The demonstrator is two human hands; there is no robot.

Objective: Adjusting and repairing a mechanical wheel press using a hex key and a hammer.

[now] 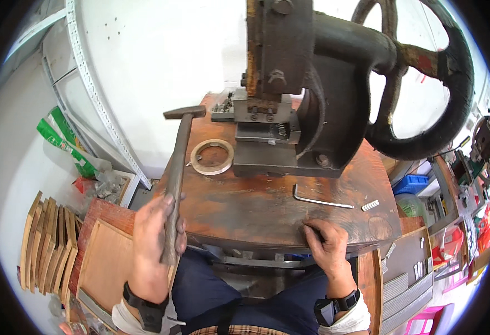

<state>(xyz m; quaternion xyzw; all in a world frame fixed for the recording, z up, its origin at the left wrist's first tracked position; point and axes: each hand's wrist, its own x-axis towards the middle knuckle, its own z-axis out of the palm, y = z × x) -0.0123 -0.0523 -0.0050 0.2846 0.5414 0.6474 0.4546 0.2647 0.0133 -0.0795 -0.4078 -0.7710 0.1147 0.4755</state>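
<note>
My left hand [154, 240] grips the long wooden handle of a hammer [179, 152], whose dark metal head points up and away over the left side of a worn brown bench top [245, 206]. My right hand [328, 245] rests at the front edge of the bench, its fingertips pinched together on the surface; whether something small is between them I cannot tell. A big dark hand press [300, 84] with a handwheel [418, 78] stands at the back of the bench.
A roll of tape [212, 157] lies left of the press base. An L-shaped hex key [318, 199] and a small row of metal pieces [370, 205] lie at the right. Wooden boards [49, 240] stand at the lower left. Cluttered shelves [451, 223] fill the right.
</note>
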